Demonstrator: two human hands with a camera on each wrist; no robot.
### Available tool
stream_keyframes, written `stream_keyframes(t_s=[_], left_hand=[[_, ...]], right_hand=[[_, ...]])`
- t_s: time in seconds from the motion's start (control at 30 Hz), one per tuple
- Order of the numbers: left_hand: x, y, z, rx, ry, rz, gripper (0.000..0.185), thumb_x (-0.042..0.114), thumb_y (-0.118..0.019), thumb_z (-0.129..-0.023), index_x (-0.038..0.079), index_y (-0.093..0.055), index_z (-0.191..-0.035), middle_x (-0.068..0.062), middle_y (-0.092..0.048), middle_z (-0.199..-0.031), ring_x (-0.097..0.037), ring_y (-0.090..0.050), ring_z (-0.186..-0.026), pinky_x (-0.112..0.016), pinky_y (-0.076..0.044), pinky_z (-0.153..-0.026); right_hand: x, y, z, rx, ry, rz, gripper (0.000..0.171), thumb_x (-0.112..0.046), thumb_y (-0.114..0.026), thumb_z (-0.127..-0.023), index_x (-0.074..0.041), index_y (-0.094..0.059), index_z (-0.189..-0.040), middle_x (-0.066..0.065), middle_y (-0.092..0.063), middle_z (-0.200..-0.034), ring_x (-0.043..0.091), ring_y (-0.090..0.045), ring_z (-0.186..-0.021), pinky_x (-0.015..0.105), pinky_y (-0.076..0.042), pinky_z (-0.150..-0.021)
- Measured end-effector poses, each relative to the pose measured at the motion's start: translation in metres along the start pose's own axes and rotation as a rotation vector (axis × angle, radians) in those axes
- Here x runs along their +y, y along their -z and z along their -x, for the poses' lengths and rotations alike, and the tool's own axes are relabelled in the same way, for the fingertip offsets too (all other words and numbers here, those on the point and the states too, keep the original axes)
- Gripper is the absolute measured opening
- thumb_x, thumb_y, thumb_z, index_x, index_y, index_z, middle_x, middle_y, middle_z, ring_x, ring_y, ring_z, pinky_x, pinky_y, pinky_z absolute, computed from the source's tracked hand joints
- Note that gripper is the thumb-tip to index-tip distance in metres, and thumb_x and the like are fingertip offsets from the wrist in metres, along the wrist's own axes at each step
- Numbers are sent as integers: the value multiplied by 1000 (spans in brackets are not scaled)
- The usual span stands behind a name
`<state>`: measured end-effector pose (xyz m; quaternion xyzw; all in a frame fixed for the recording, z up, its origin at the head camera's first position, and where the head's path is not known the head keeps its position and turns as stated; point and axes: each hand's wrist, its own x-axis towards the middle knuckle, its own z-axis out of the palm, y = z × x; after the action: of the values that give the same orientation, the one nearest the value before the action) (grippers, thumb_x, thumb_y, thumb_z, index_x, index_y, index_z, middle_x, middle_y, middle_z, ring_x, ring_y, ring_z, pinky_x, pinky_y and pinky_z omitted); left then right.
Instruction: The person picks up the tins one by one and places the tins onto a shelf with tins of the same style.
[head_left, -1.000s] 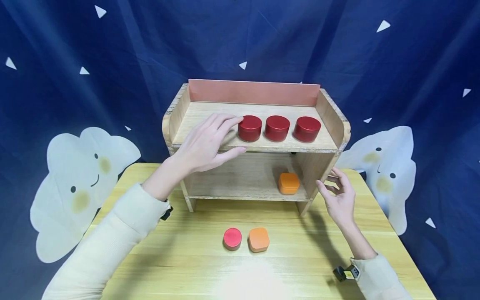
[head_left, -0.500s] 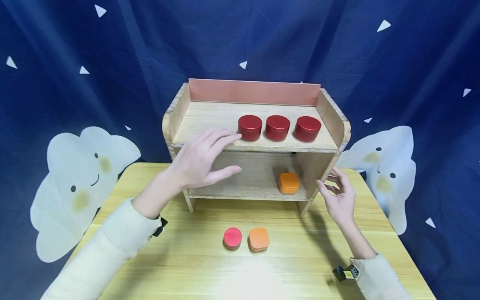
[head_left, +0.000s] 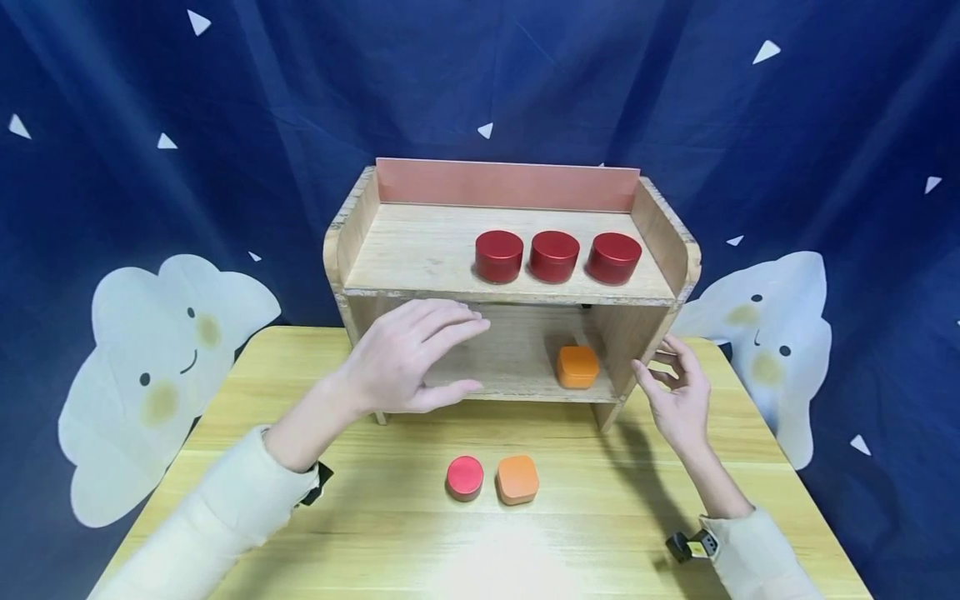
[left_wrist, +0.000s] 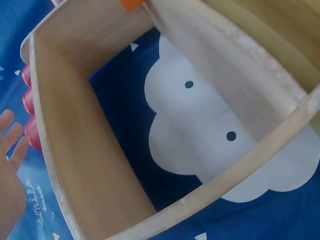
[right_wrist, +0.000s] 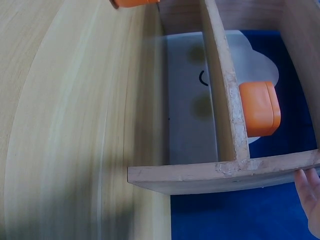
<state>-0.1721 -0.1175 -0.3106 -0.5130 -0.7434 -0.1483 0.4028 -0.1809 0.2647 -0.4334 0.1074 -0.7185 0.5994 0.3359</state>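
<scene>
In the head view my left hand (head_left: 408,358) hovers before the lower level of a small wooden shelf (head_left: 420,221), fingers spread and holding nothing. Three red round tins (head_left: 555,257) stand in a row on the top level, above and right of that hand. My right hand (head_left: 678,400) rests its fingertips against the shelf's right side panel. In the right wrist view, fingertips (right_wrist: 306,181) meet the panel's edge. An orange square tin (head_left: 577,367) sits on the lower level at the right. On the table are a smaller red round tin (head_left: 465,477) and another orange square tin (head_left: 517,479).
The shelf stands on a wooden table (head_left: 375,517), its raised side walls and pink back strip (head_left: 510,185) bounding the top level. A dark blue curtain (head_left: 420,83) hangs behind, with white cloud shapes (head_left: 165,383) on both sides.
My left hand has moved down from beside the leftmost red tin on the top level to in front of the lower level. The tins and my right hand stay put.
</scene>
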Motion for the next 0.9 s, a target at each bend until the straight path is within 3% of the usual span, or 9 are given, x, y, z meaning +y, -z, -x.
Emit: stream_keyframes(t_s=[0.13,0.3,0.57,0.9], left_hand=[[6,-5,9,-6,-5,10,57,54,-59,-102,5,-72,-127,-10,-77,-120,-26,-73,-111,-40,-60,-99],[12,-15,24,-38,5,24,58,56,-56,-103,6,-72,-127,-8,-77,-119,-25,-72,-110,-39,-61,-99],[20,-32,54,-129,26,53,62,59,-50,-104,6,-69,-130,-6,-76,-119,-22,-71,-110,-35,-60,-97],[36,-54,90,-273,65,96,66,62,-58,-100,8,-66,-137,-5,-73,-124,-19,-69,-113,-32,-60,-98]], right_hand=[[1,0,0,-2,4,1,51,22,-70,-84,15,-59,-133,-19,-69,-114,-4,-68,-100,9,-58,-80],[1,0,0,-5,5,-2,51,21,-70,-85,14,-59,-134,-19,-69,-115,-3,-68,-100,9,-58,-80],[1,-1,0,-6,12,-9,52,22,-69,-84,15,-59,-134,-19,-69,-115,-3,-68,-100,9,-58,-80],[1,-1,0,0,3,-6,51,22,-69,-84,15,-58,-134,-19,-68,-115,-4,-67,-99,8,-58,-80]])
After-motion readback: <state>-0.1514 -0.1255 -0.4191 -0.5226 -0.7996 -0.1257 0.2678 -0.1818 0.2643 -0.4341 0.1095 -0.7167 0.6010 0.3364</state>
